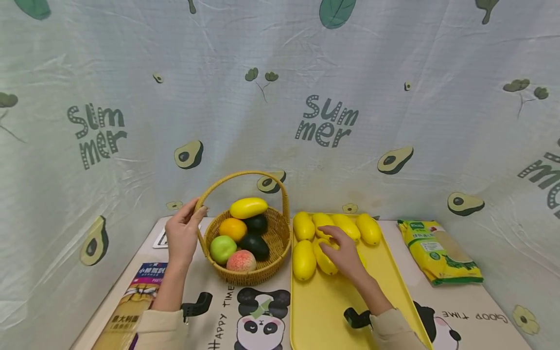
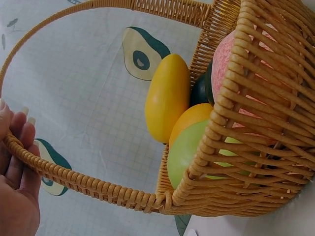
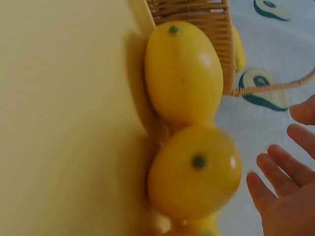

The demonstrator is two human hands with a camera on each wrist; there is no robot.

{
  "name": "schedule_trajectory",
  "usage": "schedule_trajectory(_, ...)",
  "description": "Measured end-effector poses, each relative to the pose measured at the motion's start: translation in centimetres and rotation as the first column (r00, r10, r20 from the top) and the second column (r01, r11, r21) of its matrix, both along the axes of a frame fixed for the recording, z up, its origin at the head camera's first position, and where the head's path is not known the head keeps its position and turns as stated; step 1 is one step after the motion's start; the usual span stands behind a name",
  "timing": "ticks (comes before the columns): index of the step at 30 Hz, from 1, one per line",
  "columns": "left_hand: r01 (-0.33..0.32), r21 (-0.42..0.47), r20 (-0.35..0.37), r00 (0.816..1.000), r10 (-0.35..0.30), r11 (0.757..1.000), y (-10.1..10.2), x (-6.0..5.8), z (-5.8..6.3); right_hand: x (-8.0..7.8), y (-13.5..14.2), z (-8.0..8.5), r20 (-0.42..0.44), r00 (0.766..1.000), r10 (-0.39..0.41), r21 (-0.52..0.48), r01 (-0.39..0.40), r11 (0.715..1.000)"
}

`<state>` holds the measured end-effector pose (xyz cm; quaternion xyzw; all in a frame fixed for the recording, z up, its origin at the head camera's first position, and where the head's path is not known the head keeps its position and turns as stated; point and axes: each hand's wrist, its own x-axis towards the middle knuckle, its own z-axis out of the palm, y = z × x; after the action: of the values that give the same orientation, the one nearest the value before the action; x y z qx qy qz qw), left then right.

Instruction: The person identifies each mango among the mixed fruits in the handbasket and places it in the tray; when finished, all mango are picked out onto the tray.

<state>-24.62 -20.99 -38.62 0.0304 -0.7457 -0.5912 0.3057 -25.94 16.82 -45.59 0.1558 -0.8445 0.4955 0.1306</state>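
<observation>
My left hand (image 1: 183,234) grips the left side of the arched handle (image 2: 93,184) of a wicker basket (image 1: 273,265). Inside lie a green apple (image 1: 223,250), a peach (image 1: 241,261), an orange (image 1: 233,229), two dark avocado-like fruits (image 1: 255,246) and, at the back, a long yellow mango-like fruit (image 1: 248,208). Just right of it, a yellow tray (image 1: 323,311) carries several yellow oval fruits (image 1: 304,260) in rows. Over these hovers my right hand (image 1: 343,253), fingers spread and slightly bent, with nothing in it. In the right wrist view, a gap separates its fingertips from the nearest yellow fruit (image 3: 194,172).
A yellow Knorr packet (image 1: 439,252) lies right of the tray. At the left edge is a pasta packet (image 1: 131,306), partly behind my left forearm. A white patterned curtain (image 1: 236,112) hangs behind everything. Pandas are printed on the white table cover (image 1: 262,325).
</observation>
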Motion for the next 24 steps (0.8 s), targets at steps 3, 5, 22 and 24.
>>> schedule_trajectory(3,0.003,0.009,-0.005,1.0,-0.003,1.0,0.0,-0.1,-0.1,-0.4,-1.6,0.5,0.021,0.998,0.058,-0.024,-0.057,0.998)
schedule_trajectory(5,0.005,0.015,-0.002,1.0,-0.005,1.0,0.0,-0.2,-0.2,-0.7,-2.8,0.8,0.025,0.996,0.087,-0.025,-0.087,0.996)
schedule_trajectory(22,0.005,0.008,-0.035,0.999,-0.005,1.0,-0.1,-0.1,-0.3,-4.4,-10.7,3.6,0.04,0.977,0.21,0.135,-0.213,0.968)
schedule_trajectory(24,0.012,0.006,-0.03,0.999,-0.012,1.0,0.0,-0.3,-0.4,-4.9,-11.1,3.8,0.024,0.982,0.188,0.199,-0.189,0.962)
